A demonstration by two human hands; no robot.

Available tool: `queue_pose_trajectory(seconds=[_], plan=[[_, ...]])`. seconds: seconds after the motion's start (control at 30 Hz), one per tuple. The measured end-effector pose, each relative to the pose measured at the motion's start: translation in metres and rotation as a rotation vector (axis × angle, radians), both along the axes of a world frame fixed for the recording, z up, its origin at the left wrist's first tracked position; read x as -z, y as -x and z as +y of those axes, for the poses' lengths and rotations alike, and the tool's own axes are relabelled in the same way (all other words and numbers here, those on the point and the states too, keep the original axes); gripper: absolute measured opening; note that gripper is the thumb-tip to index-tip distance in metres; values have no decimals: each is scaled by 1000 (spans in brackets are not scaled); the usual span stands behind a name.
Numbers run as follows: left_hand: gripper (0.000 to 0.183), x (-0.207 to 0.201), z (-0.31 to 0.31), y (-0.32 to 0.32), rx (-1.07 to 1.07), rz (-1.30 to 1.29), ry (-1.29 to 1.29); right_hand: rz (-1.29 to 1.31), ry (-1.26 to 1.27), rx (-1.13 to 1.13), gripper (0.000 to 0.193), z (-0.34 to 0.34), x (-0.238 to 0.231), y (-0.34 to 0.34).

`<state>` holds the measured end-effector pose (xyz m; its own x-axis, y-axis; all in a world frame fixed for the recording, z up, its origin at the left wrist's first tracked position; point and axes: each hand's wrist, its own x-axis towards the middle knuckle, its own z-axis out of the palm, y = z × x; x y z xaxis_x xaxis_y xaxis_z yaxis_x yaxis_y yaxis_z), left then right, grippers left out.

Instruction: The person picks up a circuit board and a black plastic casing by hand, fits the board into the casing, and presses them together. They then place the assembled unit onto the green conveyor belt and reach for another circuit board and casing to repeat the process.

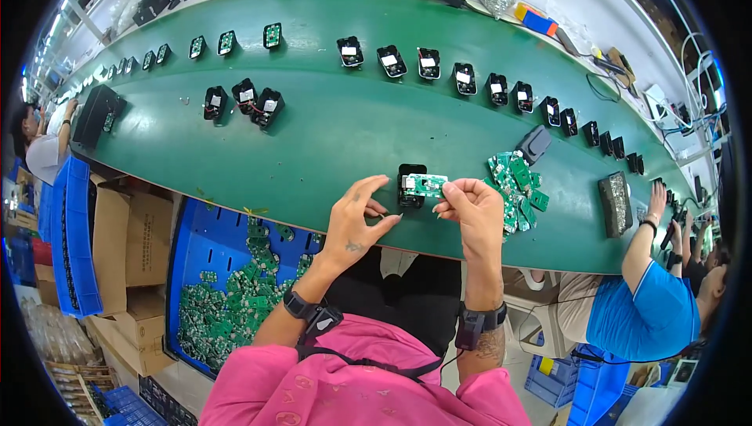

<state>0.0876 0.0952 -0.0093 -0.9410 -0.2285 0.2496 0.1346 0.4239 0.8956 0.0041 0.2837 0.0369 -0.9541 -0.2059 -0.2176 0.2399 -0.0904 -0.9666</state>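
Between thumb and fingers, my right hand (470, 208) pinches the right end of a small green circuit board (425, 185). The board lies across and over a black plastic housing (412, 169), hiding part of it; whether they touch I cannot tell. My left hand (360, 218) is just left of the housing, fingers curved and apart, with nothing visible in it. To the right of my right hand lies a loose pile of green circuit boards (517, 191), and a dark housing (535, 145) rests against its far side.
A row of black housings (465, 79) runs along the green bench (337, 136). Three more housings (245, 97) stand to the left. Below the bench edge, a blue bin (211, 230) holds many boards. At right, a person in blue (654, 308) sits near a foil-like block (616, 204).
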Motion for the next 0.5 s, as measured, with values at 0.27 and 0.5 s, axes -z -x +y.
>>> queue_pose_trajectory(seconds=[0.27,0.5], plan=[[53,-4,2,2,-17,6,-10,6,43,25,14,7,6,-3],[51,-3,2,2,-10,-4,-18,9,29,33,13,1,6,-2]])
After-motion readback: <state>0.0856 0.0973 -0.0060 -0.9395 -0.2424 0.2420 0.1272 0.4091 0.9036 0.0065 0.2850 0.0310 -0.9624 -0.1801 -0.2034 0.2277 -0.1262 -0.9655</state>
